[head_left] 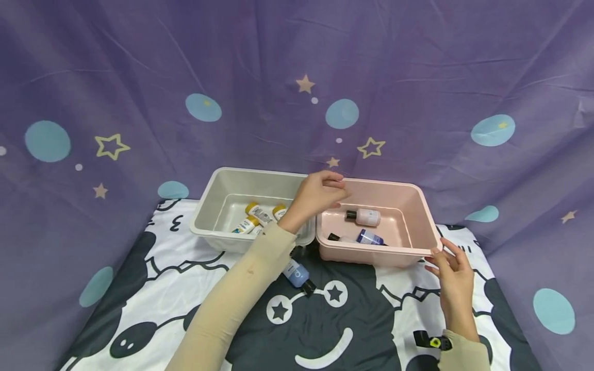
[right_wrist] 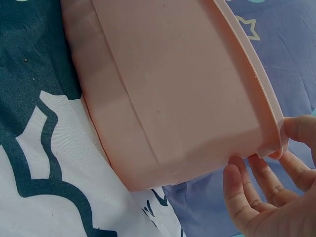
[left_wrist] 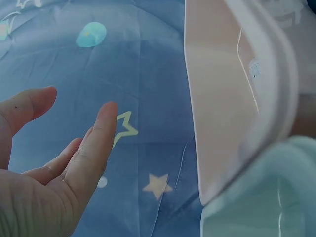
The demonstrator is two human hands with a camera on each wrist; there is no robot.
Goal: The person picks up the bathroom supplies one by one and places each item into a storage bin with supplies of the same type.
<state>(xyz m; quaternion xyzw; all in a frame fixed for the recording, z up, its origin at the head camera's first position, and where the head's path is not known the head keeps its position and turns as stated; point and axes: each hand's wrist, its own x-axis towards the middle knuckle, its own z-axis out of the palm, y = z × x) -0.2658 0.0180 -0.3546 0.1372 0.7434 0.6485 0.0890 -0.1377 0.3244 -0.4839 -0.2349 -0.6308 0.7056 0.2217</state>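
A pink plastic bin [head_left: 371,256] stands on the patterned cloth, its front right corner rim between the thumb and fingers of my right hand [head_left: 456,286]. In the right wrist view the thumb [right_wrist: 300,129] lies at the rim and the other fingers sit below it. My left hand [head_left: 321,195] hovers over the bins' adjoining back corners, fingers loosely extended and holding nothing. Inside the pink bin lie a pale pink bottle [head_left: 368,217] with a black cap, a blue-and-clear bottle [head_left: 369,237] and a partly hidden pale bottle [head_left: 345,239].
Left of it, touching, is a light grey bin [head_left: 209,231] holding several white bottles with yellow caps [head_left: 260,212]. A blue bottle [head_left: 296,273] lies on the cloth in front, partly behind the left sleeve. Behind hangs a purple curtain [head_left: 260,123].
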